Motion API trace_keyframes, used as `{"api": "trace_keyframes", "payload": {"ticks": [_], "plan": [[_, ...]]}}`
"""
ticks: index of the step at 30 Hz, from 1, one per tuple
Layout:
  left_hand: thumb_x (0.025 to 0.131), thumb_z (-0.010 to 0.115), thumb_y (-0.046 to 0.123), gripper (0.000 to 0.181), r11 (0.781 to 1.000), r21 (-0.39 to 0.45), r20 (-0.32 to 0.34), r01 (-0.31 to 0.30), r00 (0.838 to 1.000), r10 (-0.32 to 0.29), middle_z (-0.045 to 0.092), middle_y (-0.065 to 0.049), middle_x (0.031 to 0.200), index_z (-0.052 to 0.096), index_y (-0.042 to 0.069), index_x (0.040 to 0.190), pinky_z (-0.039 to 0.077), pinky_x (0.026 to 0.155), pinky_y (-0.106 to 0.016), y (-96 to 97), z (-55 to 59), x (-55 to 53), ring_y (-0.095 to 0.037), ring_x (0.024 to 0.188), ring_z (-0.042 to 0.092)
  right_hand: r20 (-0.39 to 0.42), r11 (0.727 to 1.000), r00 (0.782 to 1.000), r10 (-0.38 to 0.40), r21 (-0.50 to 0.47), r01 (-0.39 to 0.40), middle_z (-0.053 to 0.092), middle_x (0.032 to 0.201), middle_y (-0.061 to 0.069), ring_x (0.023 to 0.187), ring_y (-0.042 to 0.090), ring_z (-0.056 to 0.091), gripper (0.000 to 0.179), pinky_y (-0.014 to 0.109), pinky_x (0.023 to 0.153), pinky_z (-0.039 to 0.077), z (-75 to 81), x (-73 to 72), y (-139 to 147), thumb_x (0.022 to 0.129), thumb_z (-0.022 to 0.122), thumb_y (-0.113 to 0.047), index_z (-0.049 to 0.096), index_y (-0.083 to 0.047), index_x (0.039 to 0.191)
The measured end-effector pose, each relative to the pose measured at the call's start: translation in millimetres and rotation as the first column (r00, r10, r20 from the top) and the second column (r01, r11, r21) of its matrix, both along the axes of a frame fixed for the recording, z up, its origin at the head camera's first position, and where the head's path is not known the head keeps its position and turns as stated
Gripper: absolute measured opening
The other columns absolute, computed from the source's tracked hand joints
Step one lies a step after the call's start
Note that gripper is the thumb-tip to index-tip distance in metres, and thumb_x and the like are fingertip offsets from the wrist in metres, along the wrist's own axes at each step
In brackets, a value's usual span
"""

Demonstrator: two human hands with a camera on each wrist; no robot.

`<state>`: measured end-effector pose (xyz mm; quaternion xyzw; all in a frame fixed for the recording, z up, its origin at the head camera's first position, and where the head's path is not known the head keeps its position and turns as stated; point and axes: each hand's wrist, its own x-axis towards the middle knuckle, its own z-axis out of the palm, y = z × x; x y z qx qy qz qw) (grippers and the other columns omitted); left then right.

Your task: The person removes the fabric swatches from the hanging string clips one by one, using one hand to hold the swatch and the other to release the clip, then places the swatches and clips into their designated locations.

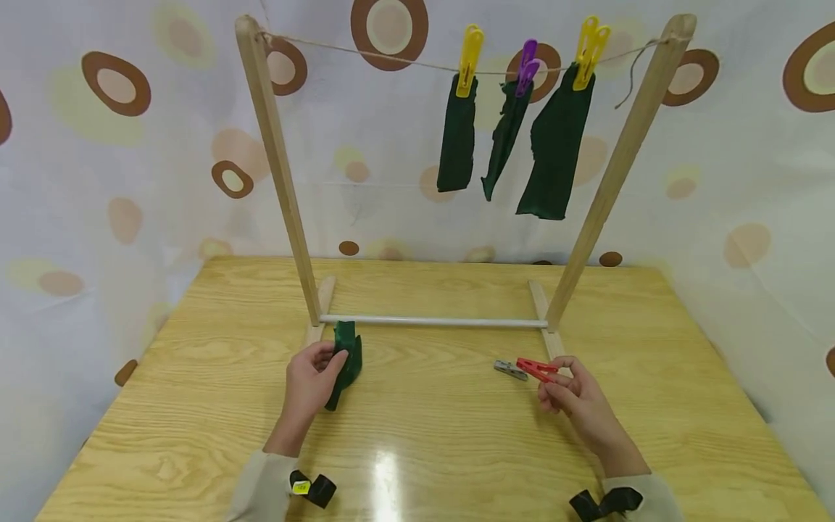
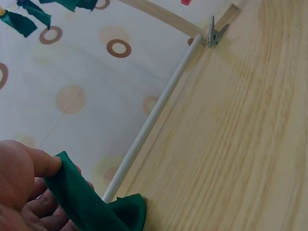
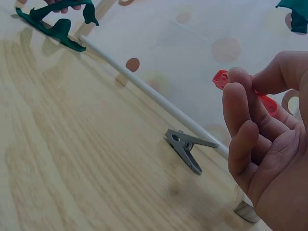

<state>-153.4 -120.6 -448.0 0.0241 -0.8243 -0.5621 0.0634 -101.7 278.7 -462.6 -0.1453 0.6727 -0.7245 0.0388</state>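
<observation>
My left hand (image 1: 312,380) pinches a dark green piece of cloth (image 1: 351,355) above the table, near the left foot of a wooden rack; the cloth hangs folded over in the left wrist view. With thumb and fingertips, my right hand (image 1: 580,406) pinches a red clothespin (image 1: 536,368). Just left of it a grey clothespin (image 3: 185,149) rests on the table. Three green cloth pieces (image 1: 554,145) hang from the string (image 1: 365,53). Two yellow clothespins (image 1: 470,61) and a purple clothespin (image 1: 527,69) hold them there.
Two wooden posts (image 1: 277,156) carry the string, and a white rod (image 1: 430,321) joins their feet low over the table (image 1: 417,435). A patterned curtain (image 1: 391,145) stands behind. Black straps with small devices (image 1: 320,491) sit on both wrists.
</observation>
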Motion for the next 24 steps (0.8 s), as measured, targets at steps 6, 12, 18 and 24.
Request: {"api": "trace_keyframes", "payload": {"ticks": [6, 12, 18, 24], "plan": [[0.092, 0.065, 0.011, 0.022, 0.999, -0.033, 0.048, -0.004, 0.999, 0.006, 0.07, -0.019, 0.098, 0.067, -0.006, 0.106, 0.048, 0.069, -0.016, -7.0, -8.7, 4.5, -0.019, 0.086, 0.063, 0.043, 0.997, 0.999, 0.012, 0.076, -0.015, 0.069, 0.084, -0.002, 0.062, 0.002, 0.056, 0.02, 0.017, 0.051, 0.044, -4.5, -1.9, 3.4, 0.101, 0.044, -0.001, 0.041, -0.014, 0.116], [0.091, 0.066, 0.011, 0.021, 0.994, -0.098, 0.03, -0.04, 0.999, 0.043, 0.07, -0.018, 0.096, 0.068, -0.005, 0.105, 0.049, 0.07, -0.019, -11.4, -15.5, 4.9, -0.023, 0.085, 0.064, 0.038, 0.991, 0.998, 0.043, 0.125, -0.048, 0.069, 0.081, -0.001, 0.054, 0.003, 0.052, 0.017, 0.034, 0.04, 0.028, -6.5, -2.9, 4.8, 0.1, 0.046, -0.002, 0.039, -0.006, 0.116], [0.091, 0.065, 0.011, 0.026, 0.981, -0.14, -0.044, -0.131, 0.991, 0.126, 0.069, -0.018, 0.1, 0.063, -0.006, 0.11, 0.053, 0.076, -0.026, -14.7, -18.0, 9.4, -0.028, 0.089, 0.066, 0.084, 0.985, 0.996, 0.027, 0.169, -0.041, 0.071, 0.083, 0.0, 0.055, 0.003, 0.054, 0.023, 0.02, 0.044, 0.039, -7.2, -3.7, 3.0, 0.1, 0.049, -0.005, 0.039, 0.001, 0.119], [0.09, 0.066, 0.01, 0.023, 0.979, -0.123, -0.043, -0.16, 0.987, 0.155, 0.069, -0.017, 0.097, 0.062, -0.005, 0.107, 0.051, 0.077, -0.029, -16.7, -20.2, 14.8, -0.026, 0.087, 0.065, 0.124, 0.982, 0.992, 0.035, 0.182, -0.057, 0.071, 0.083, -0.001, 0.058, 0.004, 0.055, 0.023, 0.019, 0.048, 0.041, -13.8, -0.4, 1.6, 0.1, 0.049, -0.004, 0.038, 0.002, 0.119]]}}
